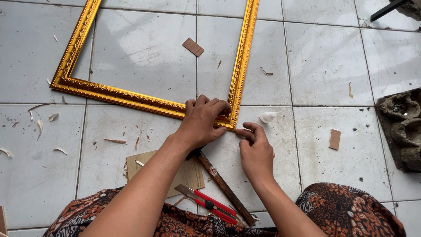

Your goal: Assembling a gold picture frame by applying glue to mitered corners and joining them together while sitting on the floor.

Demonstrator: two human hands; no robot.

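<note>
Frame (149, 98), gilt and ornate, lies flat on the pale tiled floor (333, 66), its near corner pointing toward the person. Wood shavings (41, 125) are scattered at the far left. Nearer the middle, a thin wooden board (184, 173) lies by the knees, with a red cutter (210, 204) and a hammer (223, 188) partly over it. The left hand (202, 122) rests on the frame's corner, fingers curled together and pressing down on the moulding. Just beside it, the right hand (254, 151) is on the floor, fingertips bunched and touching the corner's outer edge. A small white lump (267, 116) sits just right of the corner. Farther right lie a small wood block (334, 139) and, at the edge, a grey tray (401, 131).
</note>
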